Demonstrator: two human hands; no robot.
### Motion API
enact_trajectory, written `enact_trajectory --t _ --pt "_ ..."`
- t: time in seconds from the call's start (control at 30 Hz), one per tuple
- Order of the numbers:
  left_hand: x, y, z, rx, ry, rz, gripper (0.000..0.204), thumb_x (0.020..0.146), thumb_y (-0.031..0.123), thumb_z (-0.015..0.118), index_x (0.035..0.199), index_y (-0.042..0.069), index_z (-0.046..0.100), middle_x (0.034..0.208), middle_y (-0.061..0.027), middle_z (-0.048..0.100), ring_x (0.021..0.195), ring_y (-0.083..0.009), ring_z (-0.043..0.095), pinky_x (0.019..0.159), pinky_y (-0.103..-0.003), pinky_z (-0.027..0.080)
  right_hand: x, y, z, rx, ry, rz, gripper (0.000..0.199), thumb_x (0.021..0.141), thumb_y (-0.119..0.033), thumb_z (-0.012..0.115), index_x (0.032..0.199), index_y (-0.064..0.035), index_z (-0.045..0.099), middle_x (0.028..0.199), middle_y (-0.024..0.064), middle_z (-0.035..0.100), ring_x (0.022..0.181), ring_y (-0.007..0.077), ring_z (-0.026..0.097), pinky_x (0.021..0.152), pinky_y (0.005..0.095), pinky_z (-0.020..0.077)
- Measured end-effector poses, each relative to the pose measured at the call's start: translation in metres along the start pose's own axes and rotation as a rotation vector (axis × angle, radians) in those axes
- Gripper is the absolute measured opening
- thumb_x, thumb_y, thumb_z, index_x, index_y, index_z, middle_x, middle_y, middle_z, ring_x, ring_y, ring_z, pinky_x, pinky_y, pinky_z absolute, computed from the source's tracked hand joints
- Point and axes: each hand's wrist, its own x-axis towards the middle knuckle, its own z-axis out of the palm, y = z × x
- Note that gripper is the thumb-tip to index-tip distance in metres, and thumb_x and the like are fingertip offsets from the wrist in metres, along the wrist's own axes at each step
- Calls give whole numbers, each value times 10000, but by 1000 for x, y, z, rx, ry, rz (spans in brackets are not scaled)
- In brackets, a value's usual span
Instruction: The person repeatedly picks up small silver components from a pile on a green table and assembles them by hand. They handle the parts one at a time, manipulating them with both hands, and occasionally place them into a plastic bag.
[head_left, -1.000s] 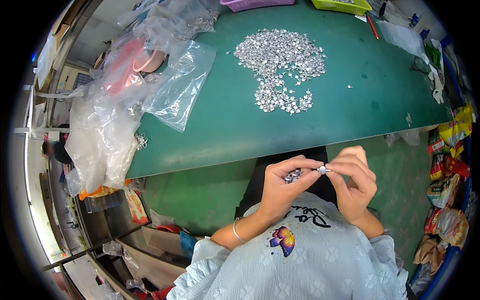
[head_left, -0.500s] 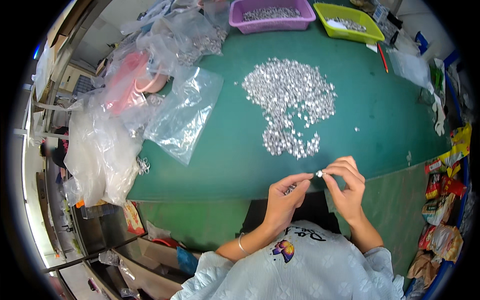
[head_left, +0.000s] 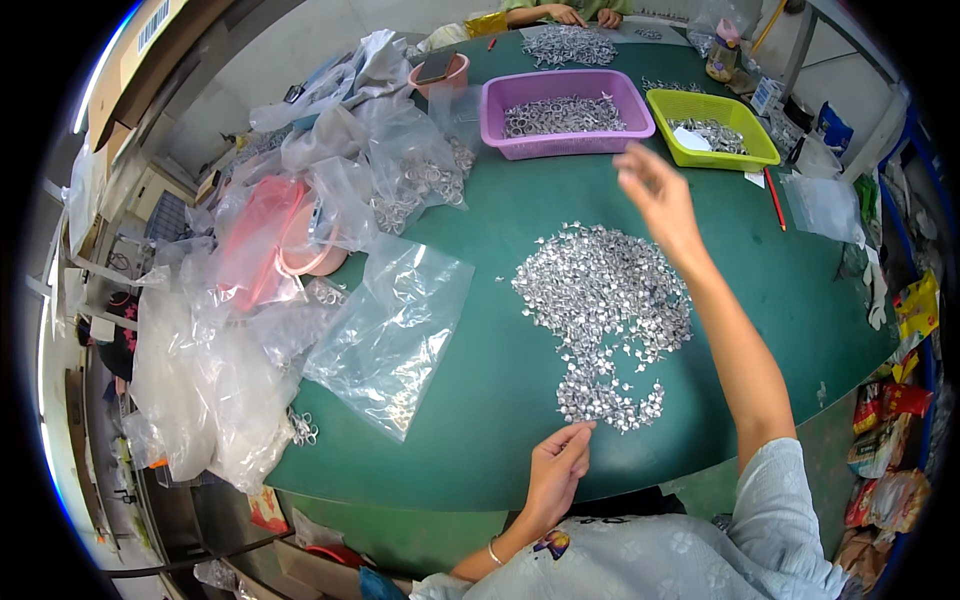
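My left hand (head_left: 558, 474) is closed in front of the pile's near edge, thumb against the fingers. A bit of small silvery metal pieces shows inside its curl. My right hand (head_left: 662, 203) is raised and stretched far over the table, just before the purple basket (head_left: 565, 148). Its fingers are slightly blurred and look apart, with nothing visible between them. Between the hands lies a wide pile of small silvery metal parts (head_left: 600, 290), with a narrower tail toward me. The purple basket holds silvery ring-like metal parts (head_left: 560, 117).
A yellow-green basket (head_left: 745, 151) of metal parts stands right of the purple one, near a red pencil (head_left: 776, 200). Clear plastic bags (head_left: 390, 335) and pink containers (head_left: 312, 250) crowd the left. Across the green table (head_left: 480, 450), a co-worker's hands (head_left: 567, 15) are beside another pile.
My right hand has left my left hand and reached forward to the baskets. The small metal piece pinched between them is no longer seen there. The view has tilted up, showing the co-worker.
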Motion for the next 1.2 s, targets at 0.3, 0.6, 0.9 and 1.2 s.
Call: enact_trajectory --t 0.3,0.6,0.9,1.2 --pt "0 -2 -14 -16 -3 -4 199 872 121 544 997 -30 574 555 52 363 485 -36 289 437 -193 216 -168 -30 -57 -681 -696 -14 530 664 -208 700 1125 -24 514 1153 121 485 1086 297 412 903 390 337" --pt "-3 -27 -5 19 -13 -32 179 884 118 527 990 -18 576 561 60 360 475 -25 276 422 -192 200 -242 -13 -45 -613 -469 -151 187 681 -58 655 860 -39 604 897 60 560 846 241 501 753 353 360" --pt "-4 -38 7 93 7 0 161 854 71 557 998 3 588 585 72 387 485 -9 288 432 -182 205 -244 -19 -57 296 -119 622 133 766 -30 645 885 13 603 815 43 607 651 76 524 594 204 420" --pt "-9 -29 32 415 -85 285 218 756 -50 615 967 4 624 612 55 435 539 -9 347 482 -165 261 -252 -48 -68 731 -235 783 155 759 11 643 897 25 574 844 81 617 725 112 578 624 219 461"
